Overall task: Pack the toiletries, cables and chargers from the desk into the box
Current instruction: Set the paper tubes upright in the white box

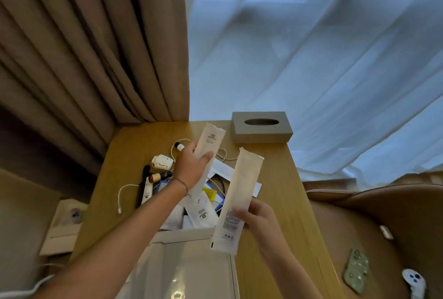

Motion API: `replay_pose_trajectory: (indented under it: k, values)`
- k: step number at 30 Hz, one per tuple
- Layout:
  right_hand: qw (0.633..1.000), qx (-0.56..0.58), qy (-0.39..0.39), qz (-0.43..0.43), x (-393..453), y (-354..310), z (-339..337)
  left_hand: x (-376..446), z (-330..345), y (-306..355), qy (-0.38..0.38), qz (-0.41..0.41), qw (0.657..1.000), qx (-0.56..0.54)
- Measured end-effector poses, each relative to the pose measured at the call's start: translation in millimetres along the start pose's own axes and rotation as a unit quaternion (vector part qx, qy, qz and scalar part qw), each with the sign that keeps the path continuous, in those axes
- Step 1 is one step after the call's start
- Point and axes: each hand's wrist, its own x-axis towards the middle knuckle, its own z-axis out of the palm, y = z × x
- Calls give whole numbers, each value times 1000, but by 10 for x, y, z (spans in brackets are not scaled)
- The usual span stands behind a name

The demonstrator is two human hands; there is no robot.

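My left hand (191, 166) holds a long white paper toiletry packet (211, 140) upright above the wooden desk (275, 190). A second long white packet (239, 190) is gripped at its lower part by my right hand (256, 214). Below both hands lies the open white box (191, 262), its lid flap folded toward the desk. Flat white sachets (203, 212) and a yellow-and-blue packet (211, 194) lie at the box's far edge. On the desk sit a white charger (161, 162), a white cable (124, 193), a cream cable (225, 154), a white tube (146, 190) and small bottles (155, 177).
A grey tissue box (261, 130) stands at the desk's far right corner. Brown curtains hang at the left, sheer white ones at the right. A brown chair (383, 214) to the right carries a phone case (356, 270) and small white devices.
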Motion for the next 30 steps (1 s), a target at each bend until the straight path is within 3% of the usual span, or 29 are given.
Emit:
replay_pose_trajectory:
  k: [7,14,24,30]
  values:
    - [990,-126,-63,5,-410,345,665,-673,-820,-191,56,-86,984,-145]
    - [958,-266,-65,89,-383,944,1015,-1270,-1400,-647,101,-139,973,-157]
    - [911,-335,-89,223,-278,1540,1256,-1786,-1686,-912,104,-176,957,-206]
    - [885,-391,-70,242,-176,1716,1346,-1940,-1706,-970,101,-186,957,-197]
